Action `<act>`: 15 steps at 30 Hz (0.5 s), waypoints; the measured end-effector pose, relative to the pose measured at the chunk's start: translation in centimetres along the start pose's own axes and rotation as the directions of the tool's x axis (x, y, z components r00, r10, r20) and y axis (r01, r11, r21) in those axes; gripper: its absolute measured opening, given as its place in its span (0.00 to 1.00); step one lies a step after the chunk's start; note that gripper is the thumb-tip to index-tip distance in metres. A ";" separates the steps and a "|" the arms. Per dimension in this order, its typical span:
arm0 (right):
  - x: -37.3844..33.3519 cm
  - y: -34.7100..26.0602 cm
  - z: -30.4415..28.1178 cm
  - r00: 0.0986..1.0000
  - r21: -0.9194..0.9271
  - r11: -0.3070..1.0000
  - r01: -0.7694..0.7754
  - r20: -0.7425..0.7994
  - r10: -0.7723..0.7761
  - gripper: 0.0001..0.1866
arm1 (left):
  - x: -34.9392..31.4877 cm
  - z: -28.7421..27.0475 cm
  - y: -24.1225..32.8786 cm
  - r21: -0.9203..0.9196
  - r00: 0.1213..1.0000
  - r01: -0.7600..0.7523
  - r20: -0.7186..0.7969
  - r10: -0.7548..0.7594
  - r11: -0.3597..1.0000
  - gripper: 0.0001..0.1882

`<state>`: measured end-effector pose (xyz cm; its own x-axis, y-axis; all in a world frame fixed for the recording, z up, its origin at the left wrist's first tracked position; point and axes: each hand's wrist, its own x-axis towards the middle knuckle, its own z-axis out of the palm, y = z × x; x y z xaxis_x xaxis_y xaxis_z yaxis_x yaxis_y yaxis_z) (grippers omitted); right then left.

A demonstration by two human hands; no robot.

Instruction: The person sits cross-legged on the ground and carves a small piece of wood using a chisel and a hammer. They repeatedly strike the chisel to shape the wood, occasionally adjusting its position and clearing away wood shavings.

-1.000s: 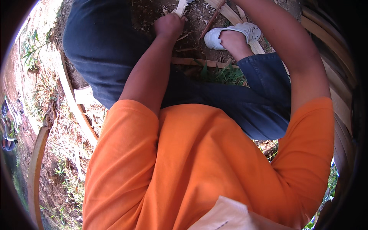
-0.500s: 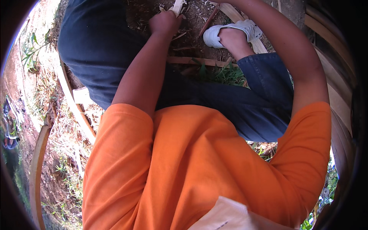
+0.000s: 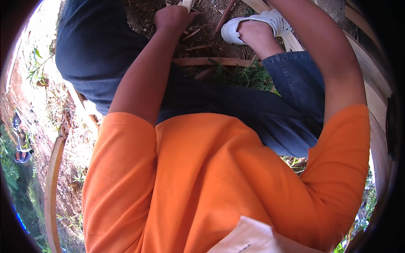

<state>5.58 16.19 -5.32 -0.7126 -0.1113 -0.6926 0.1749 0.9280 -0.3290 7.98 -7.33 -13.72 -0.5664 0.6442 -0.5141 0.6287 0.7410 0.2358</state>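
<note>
At the top of the view, my left hand (image 3: 172,18) is closed around a pale strip of wood (image 3: 187,4), whose far part runs out of the picture. Wood shavings lie on the dark soil about it. My right forearm (image 3: 303,23) reaches up past the top edge, so the right hand is out of sight. A thin reddish-brown stick-like piece (image 3: 225,16) slants down from the top edge, left of my shoe; what it belongs to cannot be seen.
My foot in a white shoe (image 3: 231,32) rests on the ground by pale wood boards (image 3: 291,42). A wooden strip (image 3: 211,61) lies across the soil beside green grass (image 3: 257,78). Curved-looking timber stands at the right (image 3: 373,71) and left (image 3: 52,185).
My left hand and the wood strip have shifted up and slightly left in the picture. The whole view has tilted a little. The left hand keeps its grip.
</note>
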 end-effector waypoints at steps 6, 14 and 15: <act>3.3 5.4 1.0 0.974 0.329 0.944 0.001 0.215 -0.076 0.15 | -0.3 -0.7 -0.1 0.020 1.000 -0.007 0.014 0.007 1.000 0.36; 0.1 4.6 1.7 0.995 0.345 0.938 0.003 0.097 -0.039 0.17 | -0.6 -0.9 0.0 0.034 1.000 -0.008 -0.016 0.009 0.999 0.38; -1.2 3.4 1.5 0.999 0.180 0.983 0.038 0.001 -0.039 0.17 | -0.6 -0.9 0.1 0.047 1.000 0.009 -0.015 -0.008 0.999 0.37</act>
<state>8.06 18.92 -6.58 -0.7185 -0.1472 -0.6798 0.2670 0.8441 -0.4650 7.93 -7.52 -12.66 -0.5791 0.6409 -0.5039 0.6484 0.7367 0.1919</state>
